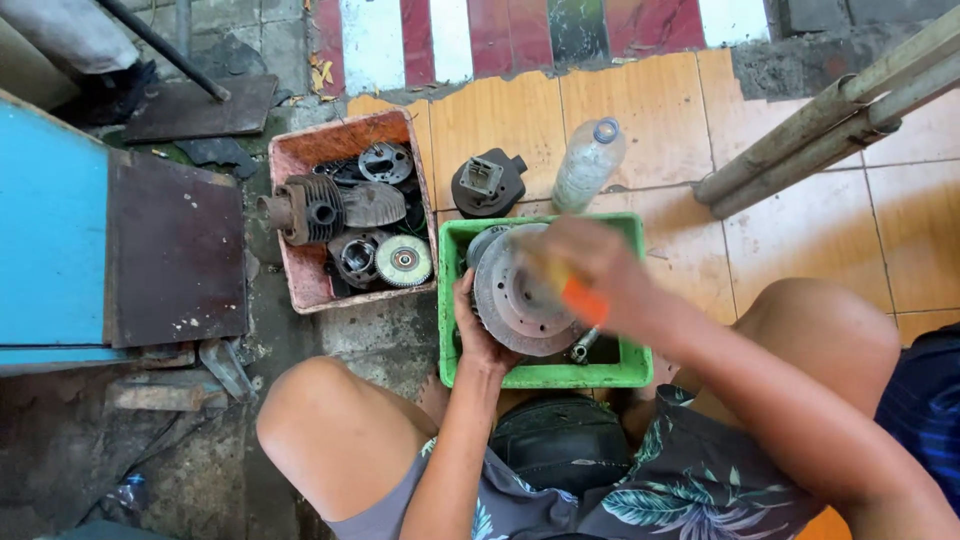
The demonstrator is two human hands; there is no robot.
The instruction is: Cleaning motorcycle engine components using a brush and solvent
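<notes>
A round grey metal disc part, like a clutch or flywheel, stands tilted inside a green plastic tub. My left hand grips its lower left rim from beneath. My right hand is blurred with motion over the disc's upper right and holds a small tool with an orange handle against the face. A short metal piece lies in the tub below the disc.
A red tub at left holds several greasy engine parts. A dark cylinder part and a clear plastic bottle stand on orange tiles behind the green tub. Metal pipes lean at right. A blue bench is at far left.
</notes>
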